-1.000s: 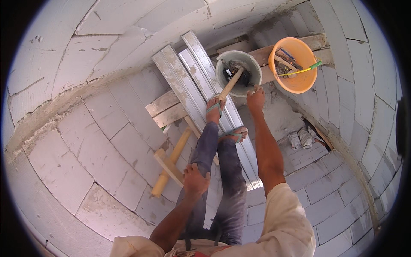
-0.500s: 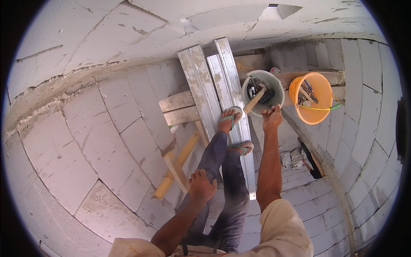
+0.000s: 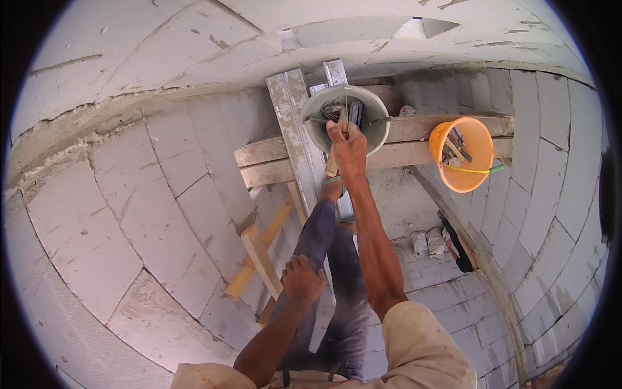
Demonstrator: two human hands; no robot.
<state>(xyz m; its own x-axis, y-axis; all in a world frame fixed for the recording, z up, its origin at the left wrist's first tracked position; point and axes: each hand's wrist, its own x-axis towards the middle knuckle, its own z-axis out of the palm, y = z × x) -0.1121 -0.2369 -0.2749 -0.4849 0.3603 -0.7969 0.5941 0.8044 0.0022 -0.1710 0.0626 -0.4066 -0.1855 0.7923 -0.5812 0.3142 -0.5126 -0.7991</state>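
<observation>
A grey bucket (image 3: 378,133) hangs over the metal planks near the middle, tools inside it. My right hand (image 3: 350,150) is closed above its opening, on what looks like the bucket's thin handle. A wooden tool handle (image 3: 332,163) sticks out over the near rim, partly hidden by that hand. My left hand (image 3: 302,279) rests on my left knee, fingers laid over the trouser leg and holding nothing. My sandalled feet are on the planks, mostly covered by the bucket and my right arm.
An orange bucket (image 3: 478,146) holding tools, with a yellow handle, stands at the right on wooden beams (image 3: 405,154). Long metal planks (image 3: 289,104) lie across the beams. Pale block walls (image 3: 116,214) surround me. Below are a yellow pole (image 3: 275,227) and whitish bundles (image 3: 427,243).
My right hand has taken hold of the grey bucket and brought it left, off its spot on the beams and closer to me. My left hand has stayed on the knee.
</observation>
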